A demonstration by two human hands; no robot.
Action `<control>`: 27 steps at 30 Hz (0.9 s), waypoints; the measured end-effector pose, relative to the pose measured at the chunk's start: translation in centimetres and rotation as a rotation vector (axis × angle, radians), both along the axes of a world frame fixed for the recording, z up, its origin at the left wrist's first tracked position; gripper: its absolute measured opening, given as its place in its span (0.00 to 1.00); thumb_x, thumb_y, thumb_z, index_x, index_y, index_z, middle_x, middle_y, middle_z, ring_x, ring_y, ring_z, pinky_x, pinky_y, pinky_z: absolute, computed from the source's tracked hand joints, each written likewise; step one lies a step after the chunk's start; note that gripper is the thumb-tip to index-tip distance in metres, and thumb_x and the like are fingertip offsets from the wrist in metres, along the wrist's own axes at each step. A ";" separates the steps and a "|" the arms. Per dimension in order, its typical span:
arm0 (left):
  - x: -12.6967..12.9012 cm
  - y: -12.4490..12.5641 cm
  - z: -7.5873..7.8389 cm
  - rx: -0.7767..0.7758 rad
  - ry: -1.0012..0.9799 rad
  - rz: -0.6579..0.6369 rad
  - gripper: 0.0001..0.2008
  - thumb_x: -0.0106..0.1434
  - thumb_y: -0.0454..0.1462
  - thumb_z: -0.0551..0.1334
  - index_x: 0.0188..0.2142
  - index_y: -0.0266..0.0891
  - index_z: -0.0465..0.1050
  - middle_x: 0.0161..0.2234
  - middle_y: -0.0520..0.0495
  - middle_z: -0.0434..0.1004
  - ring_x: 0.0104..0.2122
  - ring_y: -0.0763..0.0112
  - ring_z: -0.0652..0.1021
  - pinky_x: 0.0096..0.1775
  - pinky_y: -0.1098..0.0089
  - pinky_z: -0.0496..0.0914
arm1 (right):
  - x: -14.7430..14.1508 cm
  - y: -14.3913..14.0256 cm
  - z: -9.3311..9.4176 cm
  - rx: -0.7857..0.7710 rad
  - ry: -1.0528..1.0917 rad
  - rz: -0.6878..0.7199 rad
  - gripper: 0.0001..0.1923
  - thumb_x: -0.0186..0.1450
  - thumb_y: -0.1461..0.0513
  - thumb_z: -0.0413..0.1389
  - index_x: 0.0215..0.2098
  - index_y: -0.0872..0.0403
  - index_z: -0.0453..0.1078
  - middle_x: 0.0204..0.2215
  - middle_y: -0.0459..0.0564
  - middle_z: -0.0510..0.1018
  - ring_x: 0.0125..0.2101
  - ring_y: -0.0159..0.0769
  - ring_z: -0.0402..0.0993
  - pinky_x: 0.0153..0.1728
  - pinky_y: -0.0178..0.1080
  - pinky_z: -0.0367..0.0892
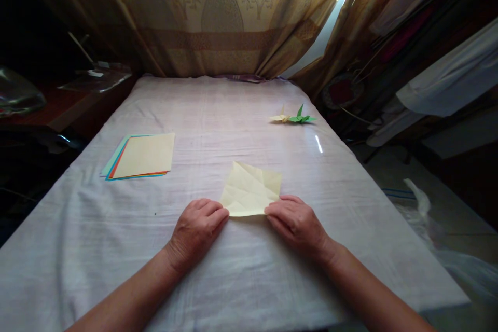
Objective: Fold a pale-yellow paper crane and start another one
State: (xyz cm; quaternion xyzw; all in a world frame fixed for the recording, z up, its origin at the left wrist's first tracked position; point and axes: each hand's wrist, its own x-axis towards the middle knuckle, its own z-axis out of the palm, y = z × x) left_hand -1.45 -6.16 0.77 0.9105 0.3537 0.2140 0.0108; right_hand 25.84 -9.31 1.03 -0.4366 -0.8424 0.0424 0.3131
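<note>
White cloth-covered table fills the view, curtain at 12 o'clock behind it. Step in hand, as I judge it: mid-fold on the creased pale-yellow paper square, lying flat just past my hands, near centre. My left hand is at 7 o'clock of the sheet, fingers curled together, tips pinching or pressing its near-left edge; can't tell if a thumb is under. My right hand is at 5 o'clock, fingers together, tips on the near-right corner. Next move likely needs both near corners lifted evenly and lined up along an existing crease.

Stack of coloured paper sheets at 10 o'clock, well apart. Green origami crane and yellow origami crane at 1 o'clock, touching each other, well apart from the sheet. Nothing lies between my hands and the paper; soft wrinkled cloth may make sharp creasing harder.
</note>
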 end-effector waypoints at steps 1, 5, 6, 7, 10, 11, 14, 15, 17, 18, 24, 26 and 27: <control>-0.1 0.0 0.1 -0.021 -0.010 0.015 0.12 0.71 0.37 0.54 0.34 0.41 0.74 0.32 0.49 0.76 0.33 0.64 0.73 0.38 0.64 0.65 | -0.1 0.3 0.0 -0.031 0.022 -0.036 0.08 0.69 0.64 0.52 0.36 0.51 0.73 0.30 0.44 0.82 0.30 0.31 0.78 0.46 0.38 0.66; -0.3 0.1 0.3 -0.094 -0.039 0.083 0.13 0.71 0.39 0.53 0.34 0.41 0.73 0.33 0.48 0.76 0.34 0.64 0.73 0.39 0.64 0.65 | -0.5 1.6 0.1 -0.215 0.041 -0.237 0.09 0.66 0.61 0.53 0.29 0.49 0.73 0.24 0.42 0.80 0.25 0.32 0.75 0.31 0.34 0.65; -0.3 0.1 0.3 -0.112 -0.041 0.098 0.13 0.71 0.39 0.53 0.34 0.41 0.73 0.33 0.48 0.76 0.34 0.64 0.73 0.40 0.64 0.66 | -0.6 1.8 0.0 -0.254 0.041 -0.278 0.09 0.66 0.60 0.54 0.29 0.49 0.73 0.23 0.42 0.79 0.25 0.32 0.75 0.29 0.34 0.63; -0.3 0.2 0.3 -0.130 -0.041 0.113 0.13 0.71 0.39 0.53 0.34 0.41 0.73 0.33 0.48 0.76 0.35 0.64 0.73 0.40 0.64 0.66 | -0.8 2.0 -0.1 -0.279 0.041 -0.306 0.09 0.66 0.60 0.54 0.28 0.49 0.73 0.22 0.42 0.79 0.24 0.33 0.74 0.28 0.34 0.62; -0.1 0.3 0.3 -0.174 -0.028 0.147 0.13 0.70 0.40 0.54 0.33 0.41 0.73 0.33 0.48 0.75 0.35 0.63 0.73 0.40 0.63 0.65 | -1.2 2.2 -0.6 -0.260 0.023 -0.356 0.10 0.65 0.59 0.55 0.27 0.50 0.73 0.21 0.42 0.78 0.24 0.34 0.73 0.30 0.35 0.60; 0.0 0.4 0.3 -0.182 -0.022 0.156 0.13 0.70 0.41 0.54 0.33 0.41 0.73 0.32 0.48 0.75 0.35 0.63 0.73 0.39 0.63 0.65 | -1.3 2.3 -0.8 -0.232 0.011 -0.367 0.10 0.66 0.59 0.55 0.27 0.50 0.72 0.22 0.43 0.77 0.25 0.34 0.72 0.31 0.35 0.60; 0.3 0.5 0.3 -0.194 0.006 0.181 0.13 0.70 0.41 0.54 0.32 0.41 0.72 0.32 0.48 0.74 0.34 0.62 0.72 0.39 0.63 0.65 | -1.5 2.4 -1.3 -0.140 -0.024 -0.381 0.12 0.67 0.58 0.54 0.26 0.51 0.72 0.22 0.43 0.78 0.25 0.34 0.71 0.33 0.36 0.58; 0.4 0.5 0.3 -0.197 0.015 0.189 0.13 0.70 0.41 0.54 0.32 0.41 0.72 0.31 0.48 0.74 0.34 0.63 0.72 0.39 0.63 0.64 | -1.6 2.5 -1.4 -0.113 -0.033 -0.381 0.13 0.68 0.58 0.53 0.26 0.51 0.71 0.22 0.43 0.78 0.25 0.34 0.71 0.33 0.36 0.58; 0.5 0.5 0.3 -0.202 0.028 0.201 0.13 0.70 0.41 0.54 0.31 0.41 0.72 0.31 0.47 0.74 0.34 0.63 0.72 0.39 0.63 0.65 | -1.7 2.7 -1.5 -0.067 -0.046 -0.382 0.15 0.69 0.58 0.52 0.25 0.51 0.71 0.23 0.44 0.78 0.24 0.34 0.70 0.33 0.36 0.57; 0.5 0.5 0.3 -0.205 0.029 0.205 0.12 0.70 0.41 0.54 0.31 0.41 0.71 0.32 0.47 0.73 0.34 0.63 0.72 0.39 0.63 0.65 | -1.7 2.8 -1.5 -0.048 -0.053 -0.380 0.15 0.69 0.58 0.52 0.25 0.51 0.70 0.23 0.45 0.77 0.24 0.34 0.69 0.33 0.36 0.57; 0.6 0.7 0.3 -0.198 -0.017 0.205 0.11 0.69 0.40 0.55 0.32 0.41 0.70 0.38 0.46 0.74 0.38 0.63 0.72 0.42 0.62 0.66 | -1.8 2.9 -1.7 0.002 -0.087 -0.358 0.15 0.70 0.58 0.51 0.27 0.52 0.70 0.24 0.46 0.78 0.25 0.34 0.69 0.35 0.37 0.56; 0.6 0.7 0.4 -0.195 -0.022 0.205 0.12 0.69 0.40 0.54 0.31 0.40 0.71 0.38 0.46 0.74 0.38 0.63 0.73 0.42 0.62 0.67 | -1.8 2.9 -1.7 -0.002 -0.091 -0.355 0.15 0.70 0.58 0.51 0.27 0.52 0.70 0.24 0.47 0.78 0.25 0.35 0.69 0.35 0.37 0.56; 0.7 0.7 0.4 -0.194 -0.023 0.208 0.12 0.69 0.40 0.54 0.31 0.40 0.71 0.38 0.46 0.75 0.38 0.63 0.73 0.42 0.62 0.67 | -1.8 2.9 -1.8 -0.006 -0.095 -0.352 0.15 0.70 0.58 0.51 0.27 0.52 0.69 0.24 0.47 0.77 0.25 0.35 0.69 0.35 0.38 0.56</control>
